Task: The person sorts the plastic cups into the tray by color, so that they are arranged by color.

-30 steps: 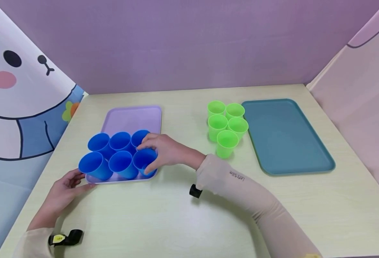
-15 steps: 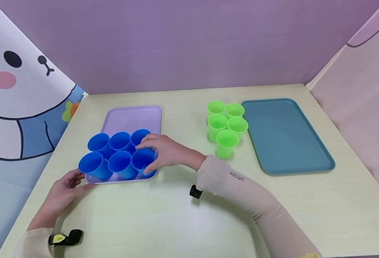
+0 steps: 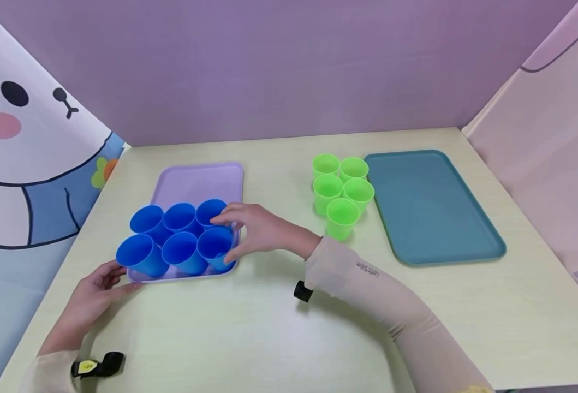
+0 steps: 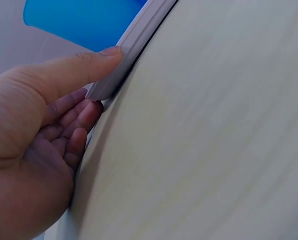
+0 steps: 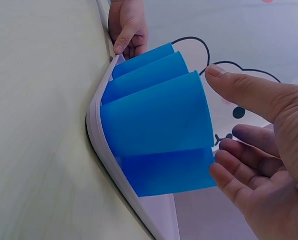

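Observation:
Several blue cups stand upright in two rows on the front part of a purple tray (image 3: 200,183). My right hand (image 3: 259,229) is beside the front-right blue cup (image 3: 214,244), thumb and fingers spread around its right side. In the right wrist view, a small gap separates the thumb from that cup (image 5: 158,115); the fingers are near the rim of the back-right blue cup (image 5: 168,172). At the tray's front-left corner, my left hand (image 3: 94,292) holds the edge. The left wrist view has its thumb (image 4: 96,65) on the tray rim (image 4: 134,40), other fingers at the corner.
Several light green cups (image 3: 341,215) stand grouped upright right of the table's middle. Beside them, on the right, lies a teal tray (image 3: 436,207). A purple wall (image 3: 289,65) rises behind the table, with fabric panels at both sides.
My right hand has loosened and shifted slightly right, away from the front-right blue cup, which moved a little left beforehand. The left hand stays at the tray corner. The head view has shifted slightly.

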`<action>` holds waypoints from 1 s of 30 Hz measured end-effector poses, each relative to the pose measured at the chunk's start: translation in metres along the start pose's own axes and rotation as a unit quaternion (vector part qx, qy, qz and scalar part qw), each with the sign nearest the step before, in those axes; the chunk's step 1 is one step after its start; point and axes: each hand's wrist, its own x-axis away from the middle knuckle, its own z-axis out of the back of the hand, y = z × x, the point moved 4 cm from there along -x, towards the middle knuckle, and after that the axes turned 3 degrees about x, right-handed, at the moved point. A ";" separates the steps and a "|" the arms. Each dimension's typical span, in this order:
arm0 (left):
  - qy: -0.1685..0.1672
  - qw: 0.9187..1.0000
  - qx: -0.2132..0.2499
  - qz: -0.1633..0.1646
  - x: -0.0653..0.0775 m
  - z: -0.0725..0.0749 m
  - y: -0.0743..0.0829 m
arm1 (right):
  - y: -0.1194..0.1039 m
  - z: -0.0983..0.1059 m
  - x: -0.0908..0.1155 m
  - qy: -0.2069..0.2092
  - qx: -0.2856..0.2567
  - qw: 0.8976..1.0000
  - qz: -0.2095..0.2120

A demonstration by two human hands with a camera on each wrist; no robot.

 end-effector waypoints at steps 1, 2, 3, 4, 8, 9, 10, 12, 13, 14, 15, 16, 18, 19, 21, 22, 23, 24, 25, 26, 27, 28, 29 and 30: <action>-0.007 1.000 0.000 0.005 0.000 0.000 -0.001 | 0.001 0.001 0.002 0.001 -0.005 1.000 0.003; -0.014 1.000 -0.002 0.010 0.000 0.001 -0.002 | 0.001 0.003 0.003 0.001 -0.007 1.000 0.006; -0.020 1.000 -0.003 0.011 0.000 0.002 -0.002 | 0.001 0.005 0.005 0.002 -0.008 1.000 0.009; -0.026 1.000 -0.002 0.014 -0.001 0.003 -0.002 | 0.001 0.007 0.008 0.004 -0.008 1.000 0.012; -0.029 0.999 0.016 0.009 0.000 0.007 -0.002 | 0.000 0.019 0.019 0.017 -0.005 1.000 0.015; -0.027 0.999 0.024 0.006 0.000 0.009 -0.002 | 0.000 0.023 0.022 0.023 -0.003 1.000 0.014; -0.023 0.999 0.029 0.005 0.000 0.010 -0.001 | 0.001 0.027 0.026 0.028 -0.004 1.000 0.012; -0.011 0.999 0.041 0.000 0.001 0.015 -0.001 | 0.002 0.035 0.035 0.043 -0.007 0.999 0.011; -0.005 0.999 0.047 -0.003 0.002 0.018 0.000 | 0.003 0.039 0.040 0.051 -0.007 0.999 0.011; 0.006 0.998 0.054 -0.012 0.003 0.021 0.001 | 0.004 0.044 0.045 0.058 -0.008 0.998 0.010; 0.014 0.998 0.066 -0.017 0.003 0.023 0.003 | 0.005 0.048 0.051 0.066 -0.011 0.998 0.010; 0.024 0.996 0.080 -0.026 0.005 0.027 0.005 | 0.007 0.053 0.056 0.074 -0.014 0.997 0.013; 0.043 0.992 0.109 -0.043 0.007 0.035 0.013 | 0.009 0.062 0.068 0.089 -0.016 0.996 0.015; 0.051 0.988 0.133 -0.055 0.008 0.038 0.018 | 0.011 0.066 0.074 0.095 -0.015 0.995 0.015; 0.064 0.980 0.172 -0.075 0.009 0.044 0.030 | 0.014 0.075 0.086 0.112 -0.017 0.993 0.013; 0.067 0.976 0.191 -0.085 0.010 0.046 0.036 | 0.016 0.079 0.092 0.121 -0.018 0.992 0.012; 0.070 0.971 0.208 -0.093 0.010 0.047 0.043 | 0.017 0.083 0.098 0.130 -0.016 0.991 0.010; 0.072 0.965 0.229 -0.105 0.010 0.047 0.049 | 0.019 0.087 0.104 0.138 -0.014 0.990 0.010; 0.072 0.959 0.249 -0.117 0.010 0.047 0.056 | 0.021 0.091 0.109 0.147 -0.011 0.989 0.008; 0.071 0.954 0.260 -0.127 0.009 0.047 0.063 | 0.022 0.095 0.115 0.154 -0.009 0.988 0.006; 0.070 0.951 0.269 -0.138 0.009 0.046 0.070 | 0.024 0.099 0.121 0.161 -0.005 0.987 0.006; 0.071 0.948 0.274 -0.145 0.008 0.044 0.077 | 0.025 0.102 0.126 0.167 0.000 0.986 0.004; 0.075 0.949 0.266 -0.151 0.008 0.043 0.084 | 0.027 0.106 0.132 0.172 0.007 0.985 -0.001; 0.075 0.948 0.268 -0.157 0.007 0.042 0.092 | 0.030 0.109 0.138 0.177 0.011 0.984 -0.007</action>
